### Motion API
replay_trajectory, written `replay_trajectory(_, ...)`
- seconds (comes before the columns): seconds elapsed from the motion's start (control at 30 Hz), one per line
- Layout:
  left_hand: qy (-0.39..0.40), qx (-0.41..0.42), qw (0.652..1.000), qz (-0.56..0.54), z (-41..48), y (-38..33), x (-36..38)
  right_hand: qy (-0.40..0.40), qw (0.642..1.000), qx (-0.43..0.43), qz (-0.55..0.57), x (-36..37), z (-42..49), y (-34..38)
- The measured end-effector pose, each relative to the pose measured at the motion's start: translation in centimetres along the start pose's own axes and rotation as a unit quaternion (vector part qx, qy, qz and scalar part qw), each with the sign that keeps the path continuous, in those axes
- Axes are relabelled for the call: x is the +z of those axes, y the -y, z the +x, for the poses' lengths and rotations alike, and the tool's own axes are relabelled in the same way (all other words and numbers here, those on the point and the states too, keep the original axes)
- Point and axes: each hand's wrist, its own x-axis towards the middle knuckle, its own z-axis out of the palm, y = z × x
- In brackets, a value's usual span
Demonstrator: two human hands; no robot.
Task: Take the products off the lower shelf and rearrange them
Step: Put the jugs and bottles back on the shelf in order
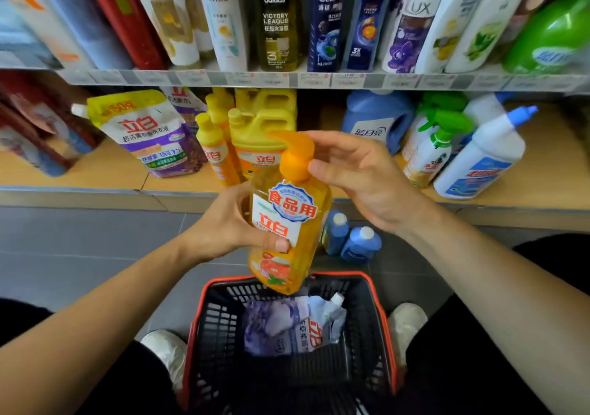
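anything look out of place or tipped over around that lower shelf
Two small blue bottles stand on the floor between the lower shelf and the basket, not on the shelf. The refill pouch seems to lean, but that may be the wide lens. No spill or damage shows.

Pump bottle [289, 223] over basket [217, 325], pouch [287, 328] inside, 2 bottles [360, 244] behind

A shop aisle stood stocked with shampoo bottles [277, 18] above a strip of price labels [287, 79] and detergent bottles [261, 133] on the lower shelf [95, 172], with a red-rimmed shopping basket [338, 275] on the floor [79, 239]
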Motion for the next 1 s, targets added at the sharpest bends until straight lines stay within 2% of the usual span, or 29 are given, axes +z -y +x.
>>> replay_trajectory(0.13,0.068,-0.02,0.997,-0.03,0.3,0.4,0.4,0.096,0.994,0.044,0.036,-0.8,0.5,-0.2)
replay_trajectory(0.23,0.087,-0.033,0.995,-0.038,0.5,0.6,0.5,0.118,0.989,0.06,0.063,-1.1,0.7,-0.4)
replay_trajectory(0.37,0.043,-0.051,0.998,0.011,0.9,1.0,1.0,0.058,0.997,0.03,0.03,-1.7,0.9,-1.0)
replay_trajectory(0.5,-0.053,-0.06,0.987,0.138,1.3,0.7,1.7,-0.025,0.998,-0.022,-0.048,-2.0,0.9,-1.9)
replay_trajectory(0.6,-0.139,-0.081,0.945,0.286,1.3,0.2,2.1,-0.07,0.992,-0.034,-0.1,-2.4,1.0,-2.3)
replay_trajectory(0.7,-0.184,-0.078,0.899,0.389,1.2,0.2,1.9,-0.072,0.988,-0.029,-0.137,-2.9,1.1,-2.3)
replay_trajectory(0.8,-0.184,-0.058,0.876,0.441,1.1,0.3,1.4,-0.027,0.99,-0.021,-0.14,-3.3,1.3,-1.4)
replay_trajectory(0.93,-0.168,-0.015,0.802,0.574,0.9,0.8,1.5,0.029,0.978,-0.043,-0.2,-3.1,1.6,-0.8)
replay_trajectory(1.0,-0.156,-0.008,0.78,0.606,0.8,0.9,1.6,0.037,0.963,-0.053,-0.26,-2.8,1.6,-1.0)
